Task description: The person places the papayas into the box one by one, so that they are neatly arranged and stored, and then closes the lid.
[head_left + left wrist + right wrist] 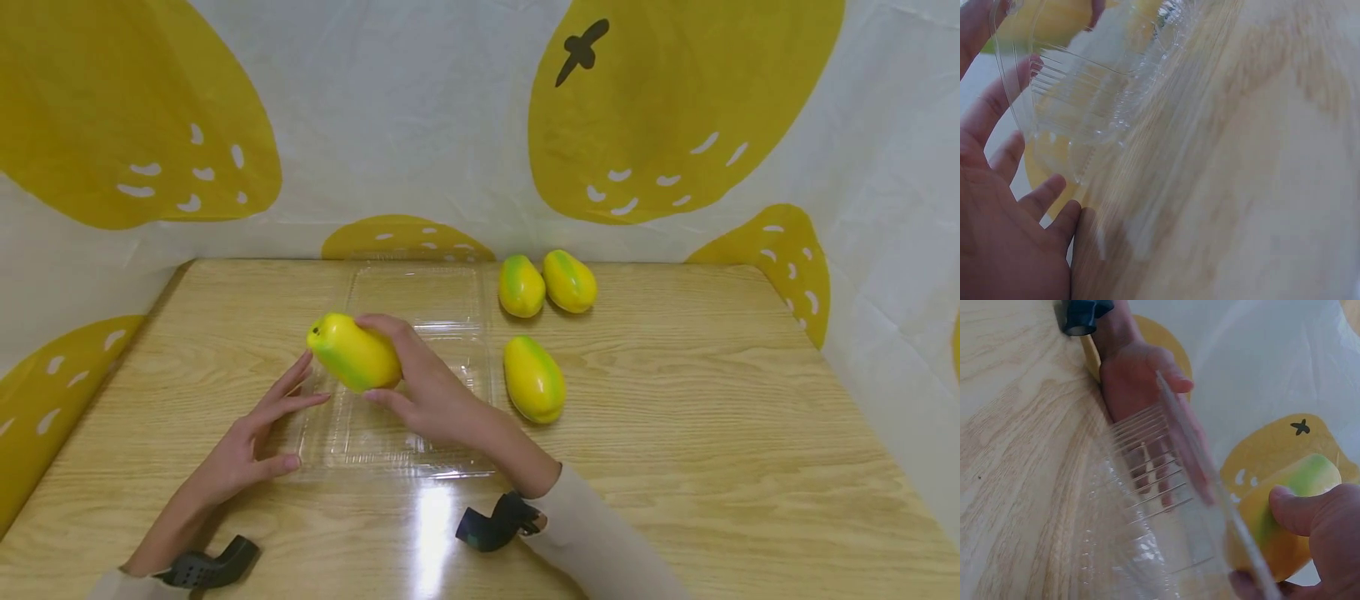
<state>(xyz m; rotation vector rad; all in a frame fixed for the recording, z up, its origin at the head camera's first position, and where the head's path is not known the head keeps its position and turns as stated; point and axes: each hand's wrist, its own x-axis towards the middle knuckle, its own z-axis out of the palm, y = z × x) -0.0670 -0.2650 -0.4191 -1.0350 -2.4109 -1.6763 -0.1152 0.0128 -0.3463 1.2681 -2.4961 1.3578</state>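
A yellow papaya with green streaks [352,354] is held by my right hand [431,392], thumb on the near side and fingers over the far side. It is above the left part of a clear plastic clamshell box [375,458], which lies unfolded with its lid [416,292] toward the back. My left hand [243,446] stands beside the box's left wall, fingers spread and nearly straight. Its fingertips come close to the box edge and the papaya's tip. In the right wrist view, the thumb presses on the papaya [1316,478], and the left hand [1132,384] shows beyond the clear wall.
Right of the box, one papaya [535,380] lies on the wooden table [712,433]. Two more papayas, a left one [521,286] and a right one [570,282], sit side by side near the back edge. A fruit-printed cloth [420,108] hangs behind the table.
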